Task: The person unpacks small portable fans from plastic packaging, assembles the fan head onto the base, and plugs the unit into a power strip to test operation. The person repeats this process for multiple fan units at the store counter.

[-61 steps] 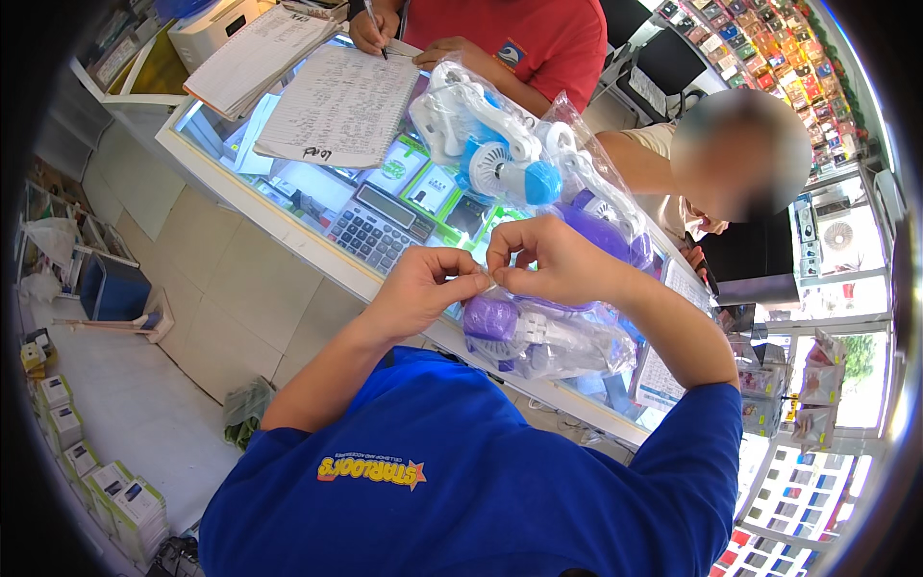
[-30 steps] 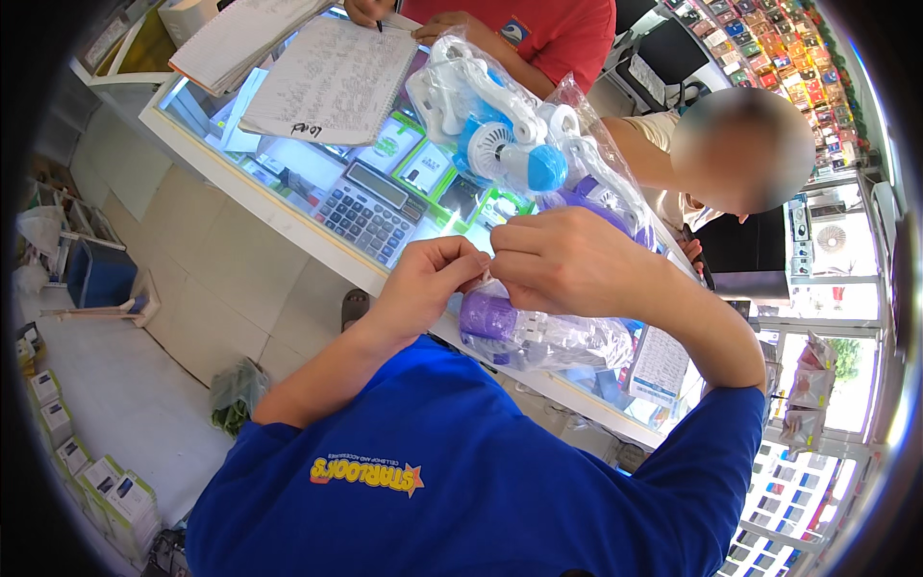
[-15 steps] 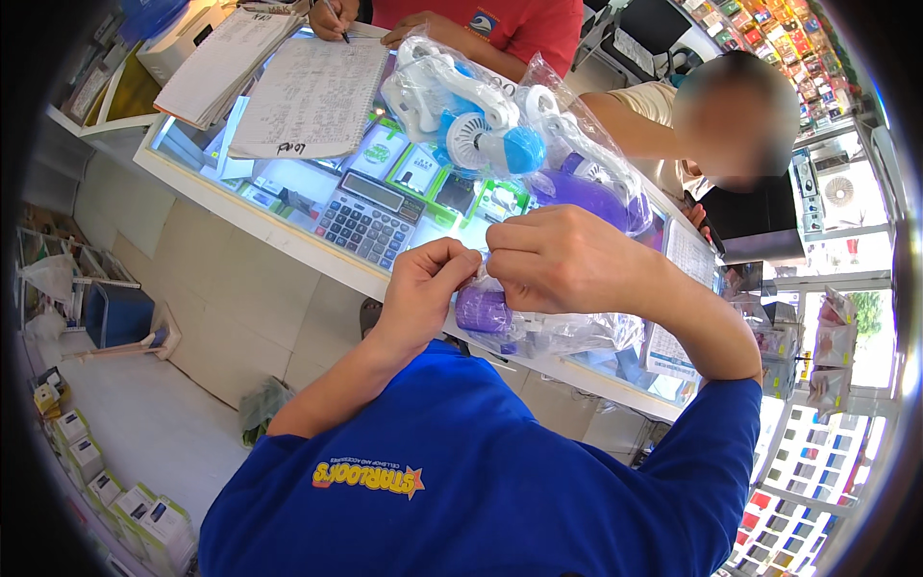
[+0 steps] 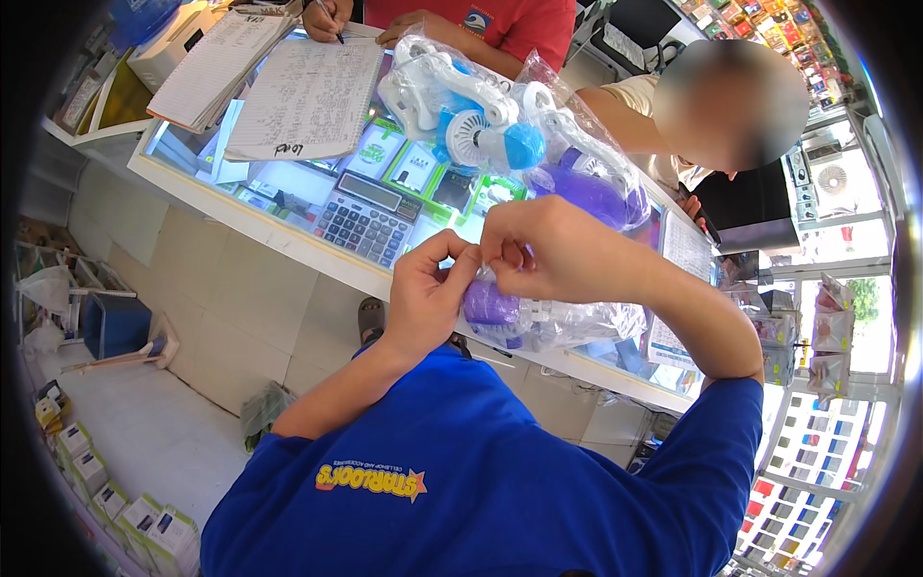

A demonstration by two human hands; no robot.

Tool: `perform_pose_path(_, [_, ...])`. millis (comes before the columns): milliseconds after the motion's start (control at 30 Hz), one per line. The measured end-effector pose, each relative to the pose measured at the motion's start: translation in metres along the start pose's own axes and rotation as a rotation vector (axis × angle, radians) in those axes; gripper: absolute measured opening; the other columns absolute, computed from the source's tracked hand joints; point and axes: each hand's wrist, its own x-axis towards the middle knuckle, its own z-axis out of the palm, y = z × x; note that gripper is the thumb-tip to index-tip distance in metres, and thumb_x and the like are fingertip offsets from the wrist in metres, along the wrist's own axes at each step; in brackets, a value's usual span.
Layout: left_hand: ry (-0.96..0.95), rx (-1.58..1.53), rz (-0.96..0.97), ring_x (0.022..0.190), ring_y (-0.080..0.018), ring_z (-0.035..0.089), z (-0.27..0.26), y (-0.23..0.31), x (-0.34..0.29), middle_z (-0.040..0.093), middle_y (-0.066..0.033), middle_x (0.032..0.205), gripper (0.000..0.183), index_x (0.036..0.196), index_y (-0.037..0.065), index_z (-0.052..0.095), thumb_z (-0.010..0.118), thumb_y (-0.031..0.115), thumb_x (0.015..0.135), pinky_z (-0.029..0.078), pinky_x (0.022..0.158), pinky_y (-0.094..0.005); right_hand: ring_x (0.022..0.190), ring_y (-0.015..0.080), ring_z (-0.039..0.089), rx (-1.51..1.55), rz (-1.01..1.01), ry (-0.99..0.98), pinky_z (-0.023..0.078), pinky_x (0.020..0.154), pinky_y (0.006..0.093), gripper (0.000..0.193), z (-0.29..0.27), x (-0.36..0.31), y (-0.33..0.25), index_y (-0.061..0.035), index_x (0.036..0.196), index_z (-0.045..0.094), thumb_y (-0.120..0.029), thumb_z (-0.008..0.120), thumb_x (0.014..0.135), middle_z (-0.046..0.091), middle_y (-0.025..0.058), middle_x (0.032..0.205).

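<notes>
Both of my hands meet over the near edge of the glass counter, pinching the top of a clear plastic bag [image 4: 577,330]. A purple and white item, partly covered by the bag's glare and by my right hand, lies inside it. My left hand [image 4: 430,288] has thumb and forefinger pressed together on the plastic. Close beside it, my right hand [image 4: 538,248] is curled with its fingertips on the same spot. Just beyond are two more bagged things: a blue and white handheld fan [image 4: 471,135] and a purple and white fan [image 4: 586,192].
A grey calculator [image 4: 365,219] lies left of my hands on the counter [image 4: 260,223]. Farther off are a written notebook [image 4: 308,96] and a stack of papers [image 4: 207,72]. One person in red writes across the counter; another leans at the right, near a printed sheet [image 4: 679,332].
My right hand has tilted and its fingers have loosened slightly, while the pinch stays in place. The purple item in the bag shows a little more. The person at the right has leaned nearer.
</notes>
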Motion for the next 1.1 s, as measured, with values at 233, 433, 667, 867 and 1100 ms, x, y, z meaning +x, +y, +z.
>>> perform_pose_path(233, [-0.004,-0.08,-0.107,0.069,-0.0002,0.048,-0.001,-0.008,0.001,0.06,0.0044,0.075,0.019,0.09,0.0,0.067,0.065,0.012,0.106,0.038,0.059,-0.0223,0.073,0.0303,0.068,0.044,0.035,-0.081,0.053,0.067,0.0408,0.014,-0.003,0.001,-0.003,-0.0007,0.085,0.065,-0.011,0.074,0.082,0.067,0.0133,0.079])
perform_pose_path(433, [-0.082,-0.057,0.039,0.094,-0.0119,0.06,-0.005,0.002,0.001,0.065,-0.0059,0.11,0.018,0.11,0.002,0.066,0.071,0.017,0.102,0.05,0.08,-0.0285,0.105,0.0338,0.069,-0.12,0.05,0.168,0.054,0.092,0.0439,0.037,-0.003,-0.053,0.007,-0.0031,0.112,0.068,-0.027,0.083,0.087,0.071,0.0148,0.108])
perform_pose_path(667, [-0.288,0.249,0.068,0.124,-0.0215,0.062,-0.005,0.003,-0.013,0.06,-0.0095,0.136,0.073,0.146,0.001,0.053,0.09,0.008,0.083,0.053,0.1,-0.0355,0.119,0.0351,0.064,-0.19,0.156,0.465,0.052,0.1,0.0469,0.041,0.038,-0.126,0.016,-0.0074,0.122,0.067,-0.028,0.082,0.09,0.067,0.0113,0.128])
perform_pose_path(867, [-0.361,0.216,-0.001,0.124,-0.0172,0.062,-0.029,0.019,0.032,0.065,-0.0082,0.13,0.07,0.145,0.001,0.056,0.088,0.001,0.083,0.048,0.109,-0.0342,0.112,0.0334,0.067,-0.167,0.138,0.71,0.053,0.096,0.0442,0.028,0.039,-0.124,0.036,-0.0039,0.11,0.07,-0.018,0.083,0.089,0.07,0.0138,0.119])
perform_pose_path(1100, [-0.437,0.351,-0.04,0.13,-0.0193,0.061,-0.034,0.018,0.041,0.063,-0.0125,0.139,0.08,0.149,0.003,0.052,0.091,0.001,0.079,0.049,0.111,-0.0373,0.113,0.038,0.066,-0.411,0.346,0.994,0.051,0.1,0.0473,0.048,0.0,-0.097,0.105,-0.0019,0.124,0.07,-0.034,0.08,0.09,0.067,0.0172,0.125])
